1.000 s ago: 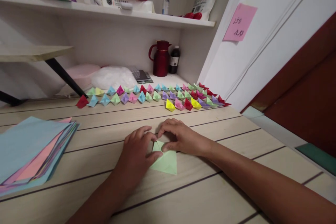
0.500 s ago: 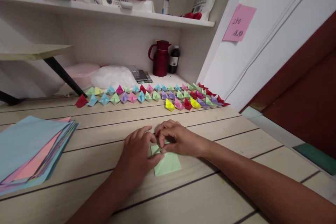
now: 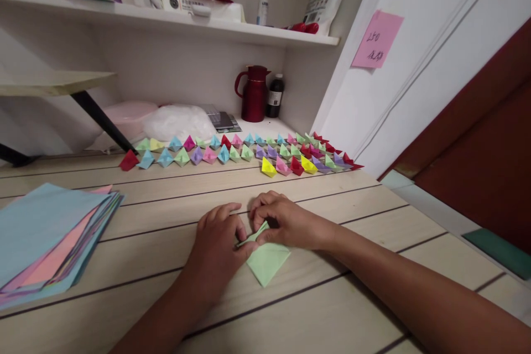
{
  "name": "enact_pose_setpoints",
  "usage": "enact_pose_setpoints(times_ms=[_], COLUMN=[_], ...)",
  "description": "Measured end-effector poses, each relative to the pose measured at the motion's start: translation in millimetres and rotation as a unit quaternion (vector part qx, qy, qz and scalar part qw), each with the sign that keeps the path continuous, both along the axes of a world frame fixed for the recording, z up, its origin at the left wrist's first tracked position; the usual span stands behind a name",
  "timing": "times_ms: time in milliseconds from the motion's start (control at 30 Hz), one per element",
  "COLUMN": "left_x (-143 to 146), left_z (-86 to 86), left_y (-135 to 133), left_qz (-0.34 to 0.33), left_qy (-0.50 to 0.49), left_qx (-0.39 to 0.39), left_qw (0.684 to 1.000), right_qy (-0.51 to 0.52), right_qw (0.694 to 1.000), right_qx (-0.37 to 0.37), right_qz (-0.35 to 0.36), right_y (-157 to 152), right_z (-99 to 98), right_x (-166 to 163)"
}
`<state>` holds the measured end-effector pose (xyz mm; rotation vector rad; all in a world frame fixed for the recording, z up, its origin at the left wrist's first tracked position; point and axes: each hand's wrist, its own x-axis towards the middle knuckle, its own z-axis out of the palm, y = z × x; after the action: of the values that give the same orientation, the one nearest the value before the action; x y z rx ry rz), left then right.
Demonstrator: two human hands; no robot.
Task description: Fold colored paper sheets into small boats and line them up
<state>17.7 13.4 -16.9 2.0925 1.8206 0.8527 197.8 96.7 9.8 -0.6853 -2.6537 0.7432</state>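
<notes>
A pale green sheet of folding paper (image 3: 269, 264) lies on the slatted wooden table, one corner pointing toward me and its far edge lifted in a fold. My left hand (image 3: 222, 240) pinches the left end of that fold between thumb and index finger. On the other side, my right hand (image 3: 284, 220) grips the fold's upper right part, with its fingers curled. Both thumbs meet near the middle of the fold and partly cover it. Beyond my hands stand rows of small folded paper boats (image 3: 267, 166) in many colours.
At the left lies a stack of coloured paper (image 3: 50, 232), blue on top. A dark red jug (image 3: 254, 94) and a dark bottle (image 3: 275, 95) stand behind the boats, under a white shelf (image 3: 265, 32). A black stand leg (image 3: 103, 120) rests at the back left.
The green paper has turned so that a corner now points toward me. Its far edge is raised higher between my fingers. My right hand has shifted slightly right.
</notes>
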Motion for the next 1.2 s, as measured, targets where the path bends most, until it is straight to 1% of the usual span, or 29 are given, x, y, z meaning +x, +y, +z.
enact_pose_setpoints(times_ms=[167, 233, 267, 300, 367, 433, 567, 667, 733, 800, 867, 1000, 1067, 1133, 1167, 1200], left_x=[1, 1, 1, 0, -2, -5, -11, -14, -13, -10, -5, 1, 2, 2, 2, 2], left_z=[1.7, 5.6, 8.1, 10.8, 15.9, 19.0, 16.1, 9.6, 7.2, 7.2, 8.9, 12.8, 13.6, 13.6, 13.5, 13.3], left_y=[0, 0, 0, 0, 0, 1, 4, 8, 10, 10, 9, 4, 3, 3, 3, 4], left_qz=[0.002, 0.009, 0.016, 0.027, 0.051, 0.07, 0.095, 0.112, 0.118, 0.119, 0.114, 0.1, 0.1, 0.096, 0.092, 0.09], left_qy=[-0.015, -0.047, -0.074, -0.107, -0.181, -0.246, -0.333, -0.394, -0.441, -0.477, -0.496, -0.498, -0.488, -0.48, -0.473, -0.46], left_qx=[-0.001, -0.01, -0.012, -0.009, 0.007, 0.022, 0.029, 0.036, 0.028, 0.014, 0.006, -0.016, -0.042, -0.058, -0.057, -0.05], left_qw=[1.0, 0.999, 0.997, 0.994, 0.982, 0.967, 0.938, 0.912, 0.889, 0.871, 0.861, 0.861, 0.866, 0.87, 0.874, 0.882], right_qy=[0.036, 0.066, 0.089, 0.114, 0.171, 0.222, 0.296, 0.317, 0.321, 0.321, 0.325, 0.344, 0.35, 0.342, 0.327, 0.307], right_qw=[0.999, 0.996, 0.991, 0.982, 0.951, 0.916, 0.854, 0.822, 0.814, 0.814, 0.812, 0.798, 0.799, 0.814, 0.833, 0.858], right_qx=[-0.017, -0.058, -0.098, -0.149, -0.256, -0.331, -0.426, -0.47, -0.482, -0.481, -0.48, -0.483, -0.473, -0.448, -0.423, -0.382], right_qz=[0.009, -0.002, -0.013, -0.023, -0.037, -0.042, -0.05, -0.05, -0.047, -0.05, -0.065, -0.107, -0.122, -0.137, -0.145, -0.155], right_y=[-1, -2, -2, -3, -4, -4, -4, -8, -12, -15, -18, -17, -15, -13, -12, -12], right_z=[-3.1, -4.2, -4.6, -4.9, -5.3, -5.6, -5.1, -2.6, -0.8, -0.1, -0.7, -4.0, -5.3, -5.8, -5.7, -5.5], right_x=[-2, -2, -3, -3, -3, -4, -8, -14, -17, -19, -21, -23, -23, -22, -22, -21])
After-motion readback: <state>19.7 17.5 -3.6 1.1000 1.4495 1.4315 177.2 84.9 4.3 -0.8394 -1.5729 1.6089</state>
